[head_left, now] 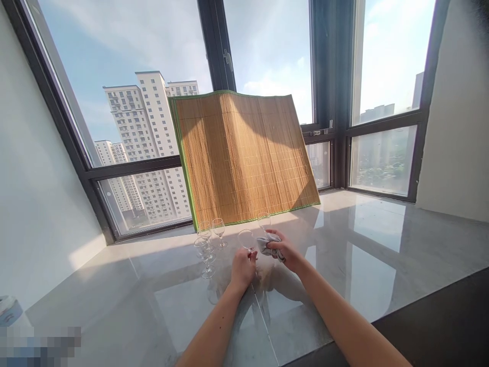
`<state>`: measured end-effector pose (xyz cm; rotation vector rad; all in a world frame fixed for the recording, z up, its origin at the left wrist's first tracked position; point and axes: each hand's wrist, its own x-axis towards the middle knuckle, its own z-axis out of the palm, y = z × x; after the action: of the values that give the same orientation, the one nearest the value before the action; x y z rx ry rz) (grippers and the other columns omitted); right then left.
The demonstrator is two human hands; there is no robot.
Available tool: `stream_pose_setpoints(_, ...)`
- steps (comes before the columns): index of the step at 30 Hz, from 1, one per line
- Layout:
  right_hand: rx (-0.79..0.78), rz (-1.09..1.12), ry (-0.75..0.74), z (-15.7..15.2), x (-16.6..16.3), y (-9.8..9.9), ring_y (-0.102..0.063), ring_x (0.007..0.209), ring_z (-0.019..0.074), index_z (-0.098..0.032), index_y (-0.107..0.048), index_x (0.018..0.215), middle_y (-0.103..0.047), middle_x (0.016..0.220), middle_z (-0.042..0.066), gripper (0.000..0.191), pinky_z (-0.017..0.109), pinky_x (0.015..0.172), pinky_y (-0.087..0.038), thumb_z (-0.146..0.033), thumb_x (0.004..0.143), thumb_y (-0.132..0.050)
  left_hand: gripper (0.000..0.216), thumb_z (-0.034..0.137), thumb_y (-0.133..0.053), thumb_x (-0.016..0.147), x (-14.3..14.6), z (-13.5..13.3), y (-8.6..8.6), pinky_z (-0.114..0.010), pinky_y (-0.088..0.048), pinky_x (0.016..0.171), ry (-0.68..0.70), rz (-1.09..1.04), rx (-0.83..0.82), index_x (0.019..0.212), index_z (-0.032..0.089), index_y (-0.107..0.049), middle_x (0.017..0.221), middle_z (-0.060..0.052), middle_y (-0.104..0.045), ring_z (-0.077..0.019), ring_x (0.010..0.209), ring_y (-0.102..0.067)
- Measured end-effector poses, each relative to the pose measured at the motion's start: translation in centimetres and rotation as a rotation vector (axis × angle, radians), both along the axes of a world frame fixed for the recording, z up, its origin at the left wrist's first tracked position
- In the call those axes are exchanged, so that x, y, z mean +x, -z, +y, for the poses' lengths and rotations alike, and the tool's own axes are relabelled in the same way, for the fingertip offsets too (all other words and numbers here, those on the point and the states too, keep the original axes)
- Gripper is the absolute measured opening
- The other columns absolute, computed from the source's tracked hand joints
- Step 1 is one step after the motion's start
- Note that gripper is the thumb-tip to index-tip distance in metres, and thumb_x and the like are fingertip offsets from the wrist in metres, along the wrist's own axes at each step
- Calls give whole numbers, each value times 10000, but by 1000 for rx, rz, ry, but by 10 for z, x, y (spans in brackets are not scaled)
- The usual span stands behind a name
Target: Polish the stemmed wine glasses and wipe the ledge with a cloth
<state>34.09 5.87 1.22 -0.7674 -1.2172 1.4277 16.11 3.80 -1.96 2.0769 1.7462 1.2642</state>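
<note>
My left hand (243, 267) is closed around the lower part of a clear stemmed glass (245, 237), whose bowl shows above the fingers. Just to its right, my right hand (284, 250) grips a bunched grey-white cloth (267, 245), which is close to the held glass; whether they touch I cannot tell. Another clear glass (264, 221) stands behind the cloth, partly hidden. To the left of my left hand several stemmed glasses stand upright in a group, among them a front one (202, 248) and a rear one (218, 228).
A bamboo mat (248, 158) with green edging leans against the dark window frame (217, 46) behind the glasses. The glossy tiled ledge (126, 306) reflects the windows. At the lower left edge is a white-and-blue roll-like object (10, 311), partly cut off.
</note>
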Motion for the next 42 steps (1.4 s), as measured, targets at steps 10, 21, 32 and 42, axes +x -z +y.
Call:
stream_pose_setpoints(10, -92, -164, 134, 3, -3, 2, -560, 587, 158, -259, -486, 1192, -630, 804, 3, 641, 249, 498, -365, -247, 571, -645, 405, 429, -492, 892, 2, 0, -3, -265, -347, 609, 53, -67, -126, 624, 172, -655, 627, -38, -647, -157, 615, -557)
stream_pose_setpoints(21, -65, -232, -12, -3, -6, 5, -606, 662, 190, -262, -459, 1263, -624, 786, -31, 741, 271, 562, -426, -181, 542, -613, 284, 254, -472, 864, 2, -2, -8, -270, -408, 678, 178, -112, -137, 691, 171, -680, 722, -36, -698, -176, 717, -605)
stream_pose_setpoints(32, -50, -305, -84, -3, -10, 9, -565, 609, 153, -256, -462, 1282, -615, 779, -27, 746, 231, 501, -378, -179, 558, -625, 270, 283, -457, 879, -1, 4, -1, -277, -429, 689, 131, -237, -94, 847, 166, -698, 829, -73, -722, -181, 736, -615)
stream_pose_setpoints(42, -7, -299, -115, -6, -12, 7, -548, 642, 142, -230, -429, 1303, -605, 791, -29, 776, 227, 525, -394, -181, 561, -651, 333, 139, -405, 748, 4, -4, -10, -273, -449, 713, 262, -233, -78, 780, 167, -735, 725, -21, -684, -174, 729, -588)
